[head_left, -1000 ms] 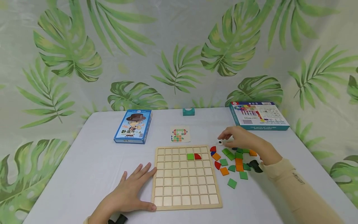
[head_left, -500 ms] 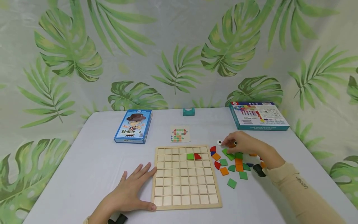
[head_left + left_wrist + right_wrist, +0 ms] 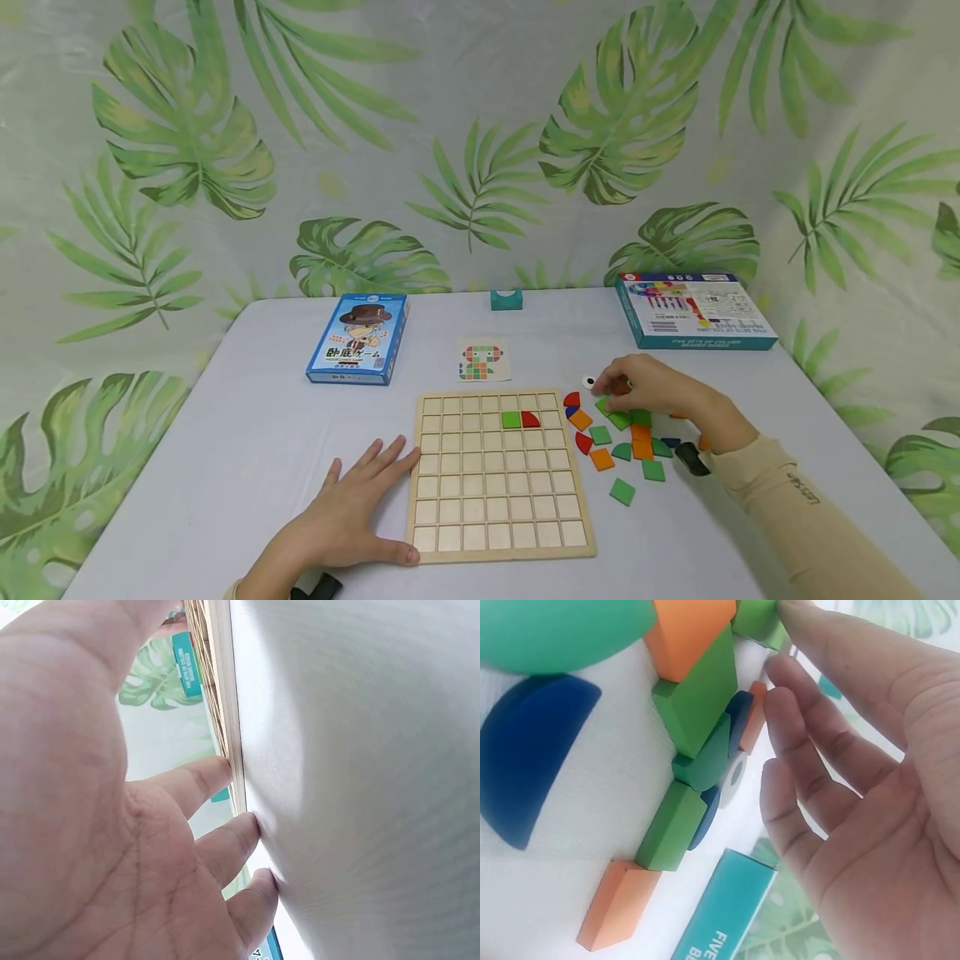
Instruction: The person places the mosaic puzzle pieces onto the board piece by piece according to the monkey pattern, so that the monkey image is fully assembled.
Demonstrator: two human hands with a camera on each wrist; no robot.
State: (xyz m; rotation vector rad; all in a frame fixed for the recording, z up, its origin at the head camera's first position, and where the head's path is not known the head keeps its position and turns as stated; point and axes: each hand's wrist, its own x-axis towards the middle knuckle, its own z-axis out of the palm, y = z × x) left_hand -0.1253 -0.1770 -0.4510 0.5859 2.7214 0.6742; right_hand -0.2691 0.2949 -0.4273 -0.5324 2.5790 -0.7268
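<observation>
Board [image 3: 486, 485] of pale wood, divided into a seven-by-seven grid, is found flat on the white table [image 3: 225, 417]. Two pieces are seated in it: a bright green tile [image 3: 511, 420] in the second row from the far side, fifth cell from the left, and a red quarter-circle [image 3: 529, 419] in the cell directly to its right. The left hand [image 3: 348, 508] is laid at the board's left edge with its fingers spread; the frame is touched by the index fingertip and, near the corner, by the thumb. The right hand [image 3: 656, 386] is held well apart from the left, over the far part of a scatter of loose pieces to the right of the board. Its fingers are bent, and whether a piece is pinched by them cannot be told. A white disc [image 3: 588, 382] with a black dot is located just beside its fingertips. Within the scatter, orange tiles [image 3: 602, 459], green tiles [image 3: 622, 492] and red wedges [image 3: 583, 443] are noted. Beyond the board, a small card [image 3: 483, 375] printed with a figure in coloured blocks is placed. Farther out, a blue box [image 3: 358, 340] is observed on the left, a white-and-teal box [image 3: 693, 311] on the right, and a small teal object [image 3: 506, 301] between them.
</observation>
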